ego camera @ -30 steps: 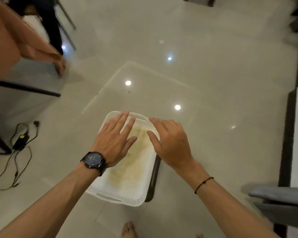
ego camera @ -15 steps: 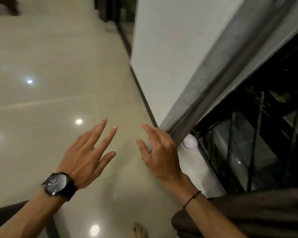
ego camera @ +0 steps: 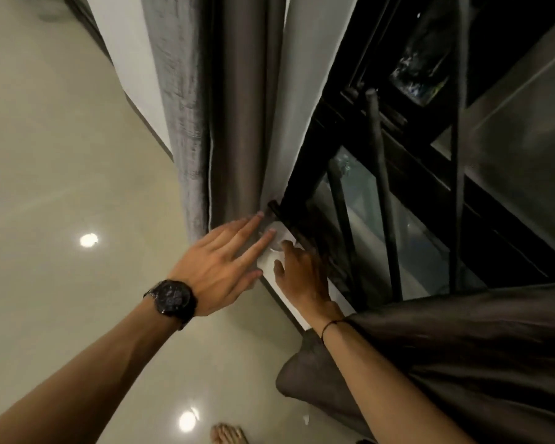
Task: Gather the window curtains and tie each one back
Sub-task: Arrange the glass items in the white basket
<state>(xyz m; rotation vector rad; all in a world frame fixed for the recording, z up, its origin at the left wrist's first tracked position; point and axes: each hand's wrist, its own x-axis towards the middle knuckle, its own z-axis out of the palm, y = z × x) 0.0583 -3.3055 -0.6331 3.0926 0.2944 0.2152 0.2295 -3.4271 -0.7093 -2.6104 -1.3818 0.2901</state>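
Ok so the gathered grey curtain (ego camera: 234, 107) is seen hanging in folds at the far middle, squeezed between a white wall (ego camera: 125, 59) on the left and the black-framed window (ego camera: 382, 187) on the right. The left hand (ego camera: 218, 267), with a dark watch (ego camera: 172, 299) on its wrist, is held flat with fingers straight, and the fingertips are laid against the curtain's bottom end. The right hand (ego camera: 302, 277) is just beside it, forefinger and thumb spread a bit, nothing gripped as far as can be seen, though its other fingers are lost in shadow. The forefinger is put on a small white round fitting (ego camera: 281, 233) at the window's base. A second curtain (ego camera: 462, 347), dark brown, is bunched near right against that forearm. Glossy floor (ego camera: 61, 155) is seen to the left.
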